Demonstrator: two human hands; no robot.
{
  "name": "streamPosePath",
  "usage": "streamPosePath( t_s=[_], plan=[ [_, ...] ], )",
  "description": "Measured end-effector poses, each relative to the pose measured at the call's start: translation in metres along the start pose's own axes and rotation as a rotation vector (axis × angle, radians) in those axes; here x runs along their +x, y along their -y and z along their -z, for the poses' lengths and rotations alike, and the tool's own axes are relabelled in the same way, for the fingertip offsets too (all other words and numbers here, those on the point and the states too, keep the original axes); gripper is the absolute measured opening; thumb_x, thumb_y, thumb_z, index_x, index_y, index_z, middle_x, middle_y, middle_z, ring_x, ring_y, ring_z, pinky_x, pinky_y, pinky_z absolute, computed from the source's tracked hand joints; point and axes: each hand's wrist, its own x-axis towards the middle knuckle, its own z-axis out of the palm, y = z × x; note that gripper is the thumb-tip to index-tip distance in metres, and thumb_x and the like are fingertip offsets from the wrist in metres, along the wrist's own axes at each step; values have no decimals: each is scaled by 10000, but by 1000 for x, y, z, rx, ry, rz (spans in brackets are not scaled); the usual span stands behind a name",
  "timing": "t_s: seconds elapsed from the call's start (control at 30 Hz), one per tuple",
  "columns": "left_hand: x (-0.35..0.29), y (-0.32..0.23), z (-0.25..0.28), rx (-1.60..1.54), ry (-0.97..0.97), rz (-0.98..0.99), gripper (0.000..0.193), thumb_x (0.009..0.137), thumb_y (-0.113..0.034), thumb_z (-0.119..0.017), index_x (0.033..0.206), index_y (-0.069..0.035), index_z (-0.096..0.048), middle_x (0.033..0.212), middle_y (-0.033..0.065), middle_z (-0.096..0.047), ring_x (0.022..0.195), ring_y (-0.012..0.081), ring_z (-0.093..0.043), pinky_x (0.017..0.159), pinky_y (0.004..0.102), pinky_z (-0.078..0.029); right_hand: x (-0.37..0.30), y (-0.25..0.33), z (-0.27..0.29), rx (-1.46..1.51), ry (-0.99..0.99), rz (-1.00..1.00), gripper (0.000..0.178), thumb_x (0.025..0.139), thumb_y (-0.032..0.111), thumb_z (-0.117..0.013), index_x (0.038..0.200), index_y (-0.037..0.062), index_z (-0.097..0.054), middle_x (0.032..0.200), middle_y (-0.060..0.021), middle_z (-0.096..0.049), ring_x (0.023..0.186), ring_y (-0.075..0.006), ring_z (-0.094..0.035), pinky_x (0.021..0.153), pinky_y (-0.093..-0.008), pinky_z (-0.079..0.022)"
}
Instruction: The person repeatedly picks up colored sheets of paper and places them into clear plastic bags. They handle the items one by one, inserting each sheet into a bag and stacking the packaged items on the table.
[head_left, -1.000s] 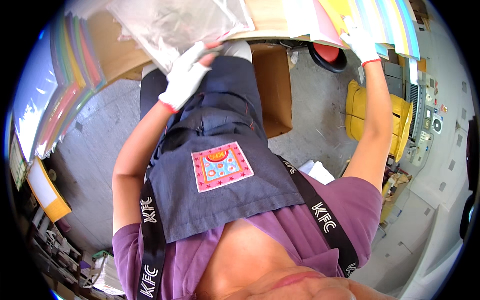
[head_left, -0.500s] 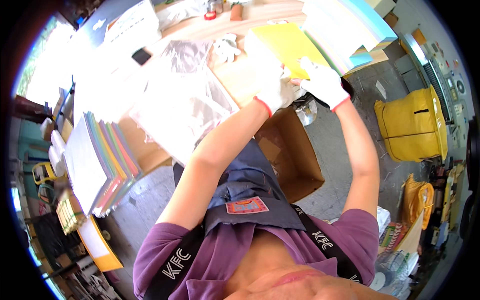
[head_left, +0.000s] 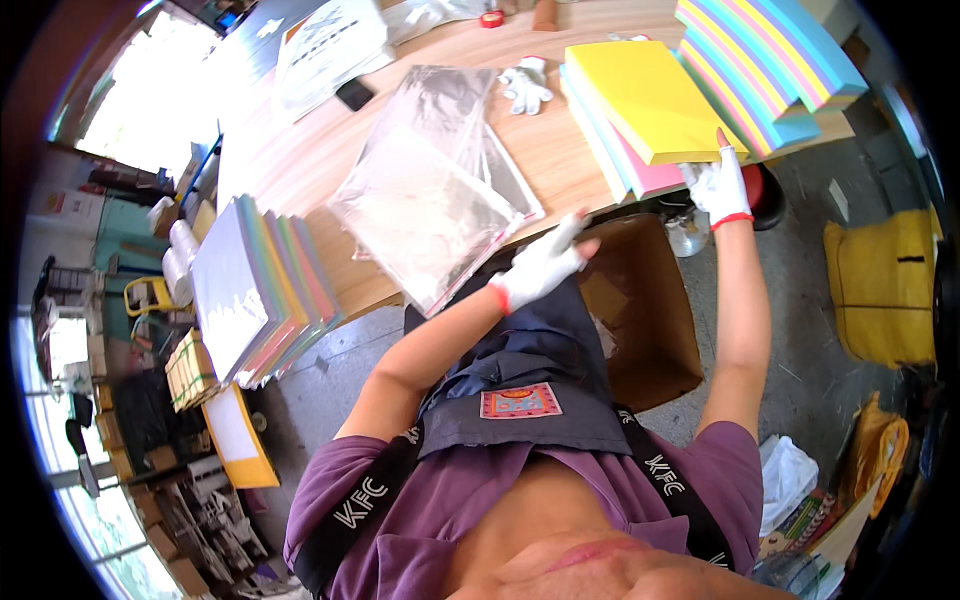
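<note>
Touching the front edge of a bright yellow paper stack [head_left: 650,95] with the gloved right hand [head_left: 718,185], close to the near right corner. With one bare fingertip laid on the yellow and gloved fingers bent at and below the edge; cannot tell from this angle whether pinching any sheets. Smooth, vivid and neatly squared, with a flat plain top. Lying at the right of a wood-grain table [head_left: 572,172], slightly askew over pale blue sheets [head_left: 590,130] and pink sheets [head_left: 655,178], just beside a taller multicoloured paper stack [head_left: 735,90].

Reaching forward over a dark apron [head_left: 530,320] with the gloved left hand [head_left: 545,260], thumb and forefinger spread apart, tips bare; other fingers too blurred to tell. Near that hand, clear plastic bags [head_left: 430,200], glossy and overlapping. Farther back, a spare white glove [head_left: 527,85] and a black phone [head_left: 354,94]. Below, an open cardboard box [head_left: 655,320].
</note>
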Motion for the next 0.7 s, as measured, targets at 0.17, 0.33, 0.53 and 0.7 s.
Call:
streamPosePath(
  t_s=[0.17,0.33,0.53,0.7],
  plan=[
    [-103,154,63,1273,-769,19,629,824,-504,-605,1286,-83,-537,1276,222,-496,1098,404,-479,908,570,-358,19,-11,-13,-118,20,89,316,880,175,-603,1155,45,-518,1064,-141,-625,886,-280,-651,663,-345,-612],
    [-87,180,136,1321,-652,90,489,821,-390,-578,1241,-141,-563,1217,138,-472,1079,339,-474,851,505,-408,-15,-21,-39,-127,118,224,352,842,135,-633,1158,17,-534,1084,-127,-617,923,-258,-642,730,-357,-583],
    [-95,147,147,1124,-461,570,398,766,-213,-636,1151,-152,-559,1123,111,-562,1058,334,-564,803,494,-493,-119,-45,-56,-249,203,71,548,845,288,-627,1302,19,-488,1248,-115,-576,1131,-225,-569,932,-372,-485],
    [-110,188,174,927,-697,460,287,773,-174,-636,1050,-151,-562,1098,95,-579,1016,330,-592,771,470,-522,-141,-104,-61,-432,347,-176,443,845,273,-601,1172,-26,-586,1088,-92,-657,948,-195,-653,827,-314,-532]
  ],
)
